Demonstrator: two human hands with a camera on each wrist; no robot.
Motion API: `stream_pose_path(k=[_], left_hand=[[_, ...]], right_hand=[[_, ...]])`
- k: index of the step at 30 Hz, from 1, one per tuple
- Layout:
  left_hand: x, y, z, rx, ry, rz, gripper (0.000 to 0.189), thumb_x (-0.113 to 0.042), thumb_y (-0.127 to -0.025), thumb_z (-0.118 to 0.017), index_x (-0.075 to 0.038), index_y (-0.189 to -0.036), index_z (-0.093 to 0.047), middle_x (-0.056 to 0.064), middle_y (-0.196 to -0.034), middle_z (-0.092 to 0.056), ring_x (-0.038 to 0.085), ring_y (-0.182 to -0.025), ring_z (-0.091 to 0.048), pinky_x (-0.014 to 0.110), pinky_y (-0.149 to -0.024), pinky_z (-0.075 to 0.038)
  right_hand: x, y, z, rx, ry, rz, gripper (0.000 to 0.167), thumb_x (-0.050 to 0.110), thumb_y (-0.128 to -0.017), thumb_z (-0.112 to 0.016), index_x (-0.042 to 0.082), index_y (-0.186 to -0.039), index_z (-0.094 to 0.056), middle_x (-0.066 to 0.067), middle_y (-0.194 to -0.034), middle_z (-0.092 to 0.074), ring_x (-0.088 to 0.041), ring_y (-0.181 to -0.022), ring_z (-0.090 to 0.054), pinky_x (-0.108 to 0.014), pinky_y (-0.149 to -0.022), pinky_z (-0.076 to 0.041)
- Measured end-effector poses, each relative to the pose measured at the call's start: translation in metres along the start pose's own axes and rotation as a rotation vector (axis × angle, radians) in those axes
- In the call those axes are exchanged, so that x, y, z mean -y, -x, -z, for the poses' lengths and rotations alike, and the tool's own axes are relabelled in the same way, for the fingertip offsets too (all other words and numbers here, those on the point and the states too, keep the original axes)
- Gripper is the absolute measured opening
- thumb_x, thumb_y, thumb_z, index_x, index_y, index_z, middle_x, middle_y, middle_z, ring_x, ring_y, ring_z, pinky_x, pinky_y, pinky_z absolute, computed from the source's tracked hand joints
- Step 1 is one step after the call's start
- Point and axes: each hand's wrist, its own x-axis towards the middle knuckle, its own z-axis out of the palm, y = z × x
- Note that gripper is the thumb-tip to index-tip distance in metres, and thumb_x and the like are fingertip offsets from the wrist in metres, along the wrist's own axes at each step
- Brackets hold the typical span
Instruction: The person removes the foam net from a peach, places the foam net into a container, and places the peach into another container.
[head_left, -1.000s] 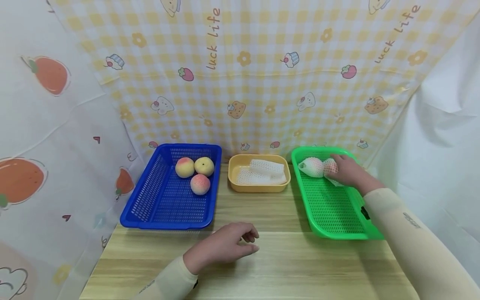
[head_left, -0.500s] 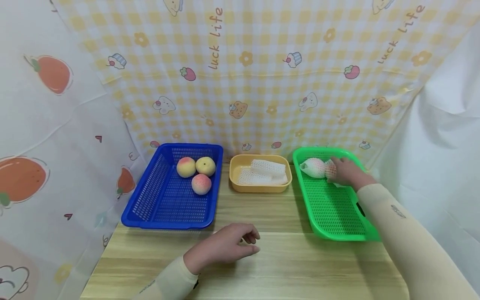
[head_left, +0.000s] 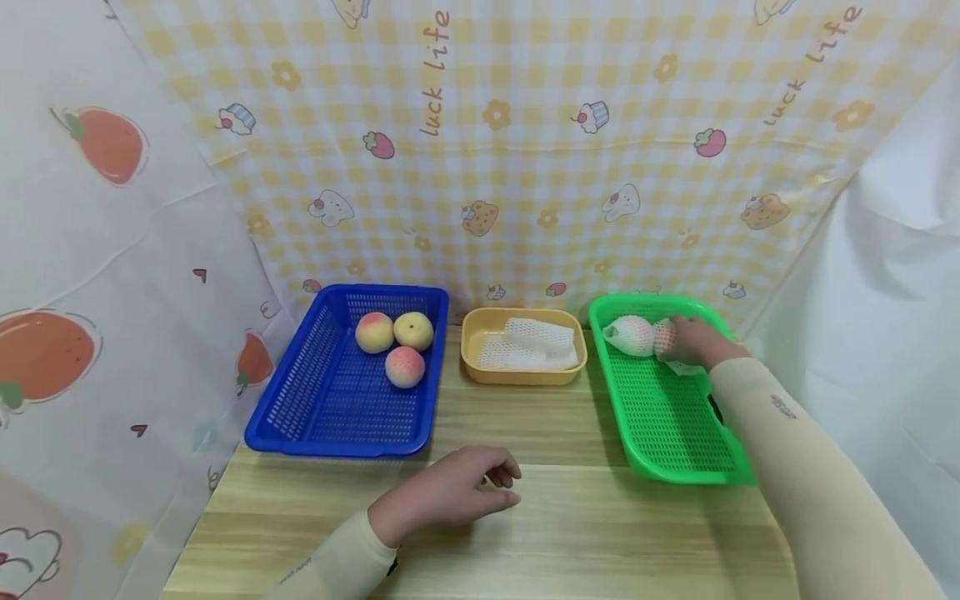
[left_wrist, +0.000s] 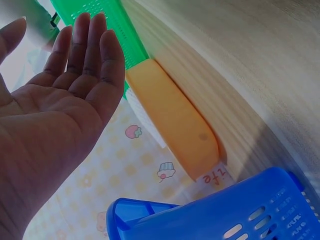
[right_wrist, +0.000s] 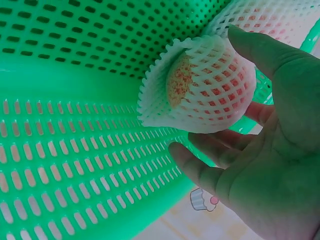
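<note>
My right hand (head_left: 697, 343) reaches into the back of the green basket (head_left: 671, 421). It holds a peach in a white foam net (right_wrist: 215, 92), thumb on one side and fingers around the other. The net's loose end gapes and shows the peach inside. A second netted peach (head_left: 632, 336) lies against it on the left. My left hand (head_left: 453, 490) is over the front of the table, fingers loosely bent, holding nothing. In the left wrist view its palm and relaxed fingers show.
A blue basket (head_left: 330, 408) at left contains a yellow-red peach (head_left: 374, 332), a yellow peach (head_left: 413, 331) and a pinkish peach (head_left: 405, 367). Between the baskets, a yellow box (head_left: 517, 377) holds white foam nets (head_left: 542, 333). A checked cloth (head_left: 525, 167) hangs behind.
My right hand and forearm have shifted slightly left over the green basket, while the netted peach stays nearly in place. My left hand has not moved. The head view has shifted slightly.
</note>
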Motion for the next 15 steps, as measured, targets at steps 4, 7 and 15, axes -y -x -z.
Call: stream_pose_path(k=[4,7,15], left_hand=[[0.000,-0.001,0.000,0.000,-0.003,-0.004,0.025,-0.035,-0.105,-0.078,-0.018,-0.123,-0.075,-0.009,-0.111,-0.075,0.000,-0.105,-0.066,0.030,-0.096,-0.057],[-0.001,-0.001,0.000,0.000,-0.007,-0.007,0.025,-0.035,-0.105,-0.078,-0.018,-0.123,-0.075,-0.008,-0.112,-0.076,0.000,-0.106,-0.066,0.031,-0.096,-0.058],[-0.003,-0.001,0.001,0.000,-0.013,0.005,0.022,-0.035,-0.105,-0.079,-0.020,-0.121,-0.075,-0.014,-0.109,-0.073,-0.001,-0.104,-0.066,0.028,-0.094,-0.057]], right_hand=[[-0.001,-0.006,-0.002,-0.002,-0.009,-0.007,0.097,0.025,-0.097,-0.081,-0.021,-0.160,-0.023,-0.055,-0.154,-0.032,-0.072,-0.144,-0.031,-0.078,-0.119,-0.031],[-0.002,-0.011,-0.003,0.002,-0.003,-0.013,0.098,0.025,-0.094,-0.084,-0.023,-0.157,-0.026,-0.054,-0.151,-0.037,-0.071,-0.140,-0.037,-0.078,-0.117,-0.036],[-0.011,-0.021,-0.006,0.044,-0.017,-0.055,0.097,0.026,-0.096,-0.079,-0.024,-0.157,-0.023,-0.054,-0.151,-0.036,-0.071,-0.140,-0.039,-0.076,-0.115,-0.039]])
